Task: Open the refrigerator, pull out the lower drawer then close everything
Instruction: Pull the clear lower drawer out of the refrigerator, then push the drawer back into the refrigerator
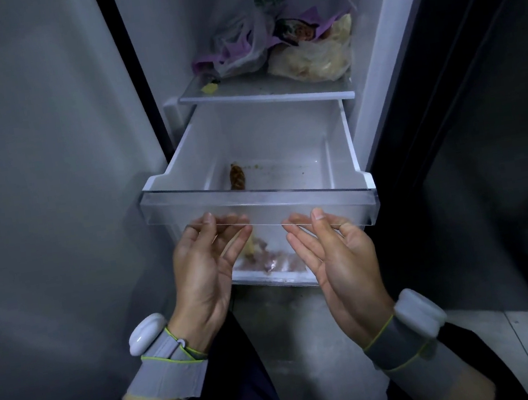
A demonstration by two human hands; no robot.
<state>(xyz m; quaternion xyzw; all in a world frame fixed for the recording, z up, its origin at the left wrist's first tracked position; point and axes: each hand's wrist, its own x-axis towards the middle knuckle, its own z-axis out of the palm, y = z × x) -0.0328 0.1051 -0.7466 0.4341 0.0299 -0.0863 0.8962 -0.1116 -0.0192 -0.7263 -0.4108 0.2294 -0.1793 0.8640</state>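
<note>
No readable text, label or number shows anywhere.

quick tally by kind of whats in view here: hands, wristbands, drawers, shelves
hands: 2, left hand and right hand
wristbands: 2, left, right
drawers: 2, upper drawer pulled out, another drawer below it
shelves: 1, shelf
total: 7

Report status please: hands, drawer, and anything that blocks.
Left hand and right hand both grip the drawer front lip. Drawer pulled out, door open. Small brown scrap inside; nothing blocks the slide.
</note>
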